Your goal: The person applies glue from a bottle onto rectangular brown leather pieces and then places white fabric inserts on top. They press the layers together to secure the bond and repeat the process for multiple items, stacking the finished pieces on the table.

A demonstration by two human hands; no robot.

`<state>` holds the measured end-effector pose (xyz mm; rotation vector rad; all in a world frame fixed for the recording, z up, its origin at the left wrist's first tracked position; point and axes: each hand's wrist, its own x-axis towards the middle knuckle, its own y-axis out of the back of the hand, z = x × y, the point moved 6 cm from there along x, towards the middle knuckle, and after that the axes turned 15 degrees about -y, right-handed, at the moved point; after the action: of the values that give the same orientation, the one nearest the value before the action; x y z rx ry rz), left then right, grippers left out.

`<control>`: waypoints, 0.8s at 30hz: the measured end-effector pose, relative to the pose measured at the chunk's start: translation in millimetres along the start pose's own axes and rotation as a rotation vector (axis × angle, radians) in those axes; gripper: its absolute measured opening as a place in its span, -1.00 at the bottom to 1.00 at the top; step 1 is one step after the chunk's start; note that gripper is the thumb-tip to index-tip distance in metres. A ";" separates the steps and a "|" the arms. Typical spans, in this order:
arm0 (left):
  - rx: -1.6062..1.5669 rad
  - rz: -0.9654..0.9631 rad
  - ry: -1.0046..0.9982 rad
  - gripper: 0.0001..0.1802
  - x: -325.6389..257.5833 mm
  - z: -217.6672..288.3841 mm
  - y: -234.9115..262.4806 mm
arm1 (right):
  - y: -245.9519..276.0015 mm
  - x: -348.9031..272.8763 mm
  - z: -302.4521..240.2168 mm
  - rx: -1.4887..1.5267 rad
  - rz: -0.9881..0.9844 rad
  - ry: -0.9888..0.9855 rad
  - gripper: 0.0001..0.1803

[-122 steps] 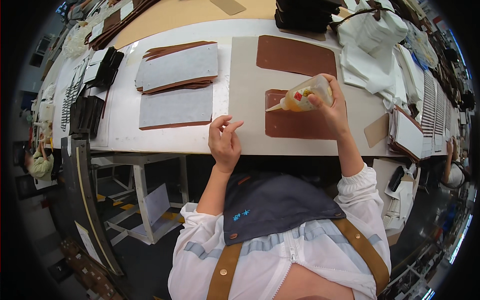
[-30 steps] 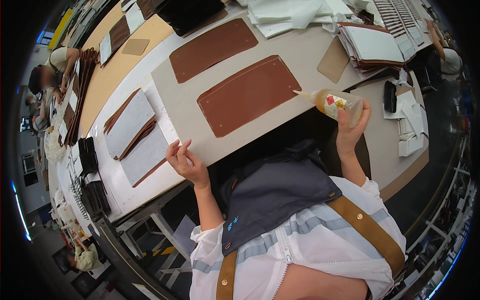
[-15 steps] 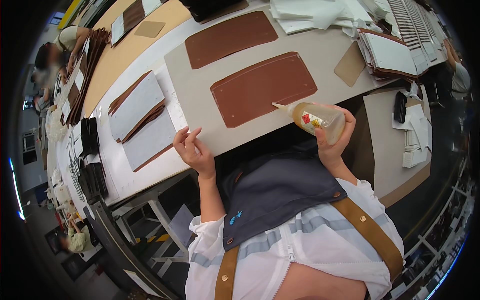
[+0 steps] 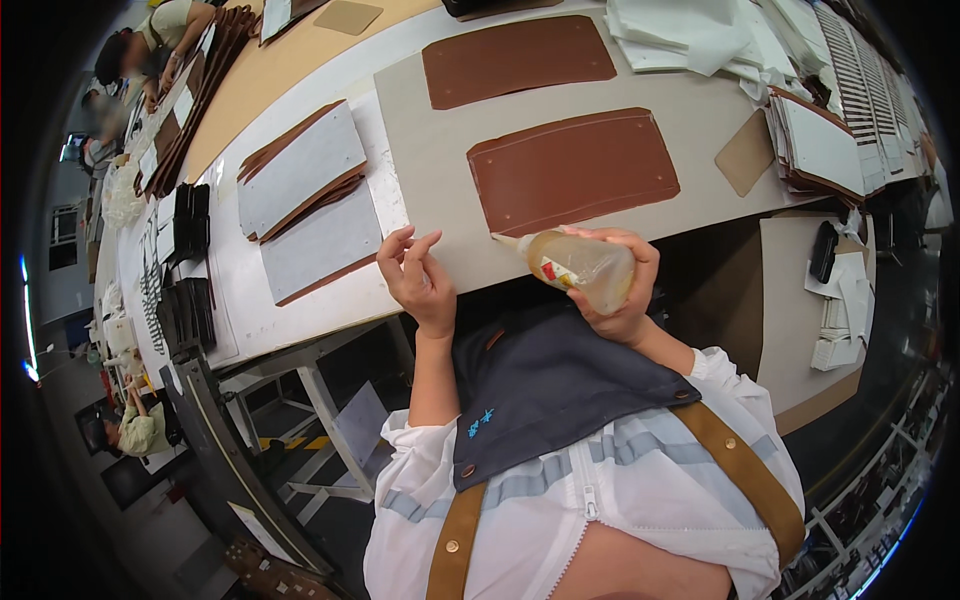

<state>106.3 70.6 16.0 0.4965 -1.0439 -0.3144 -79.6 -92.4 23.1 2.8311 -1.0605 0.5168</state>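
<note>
My right hand (image 4: 628,290) is wrapped round a translucent squeeze bottle (image 4: 580,268) of yellowish liquid. The bottle is tilted, and its thin nozzle points left at the lower left corner of a brown leather panel (image 4: 575,170). Whether the tip touches the panel I cannot tell. This panel lies flat on a grey board (image 4: 430,150), with a pale line along its edges. Beyond it lies a second brown leather panel (image 4: 520,62). My left hand (image 4: 418,285) is raised by the table's near edge, fingers apart and slightly bent, holding nothing.
Left of the board lie stacked brown panels with pale grey backing (image 4: 310,170). Black folded pieces (image 4: 190,225) sit farther left. White sheets (image 4: 690,35) and another panel stack (image 4: 820,150) are at the far right. A co-worker (image 4: 165,45) works at the far left.
The bottle in my right hand has moved left along the panel's near edge to its lower left corner. My view has shifted, and my left hand stays open.
</note>
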 end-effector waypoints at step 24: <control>0.060 0.016 -0.050 -0.66 -1.0 1.1 1.4 | 221.7 64.3 -40.1 -0.909 1.100 0.206 -0.58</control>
<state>104.9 72.0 16.4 0.5358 -1.1080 -0.2835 -189.9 -293.4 71.8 1.2570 -2.0390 0.2276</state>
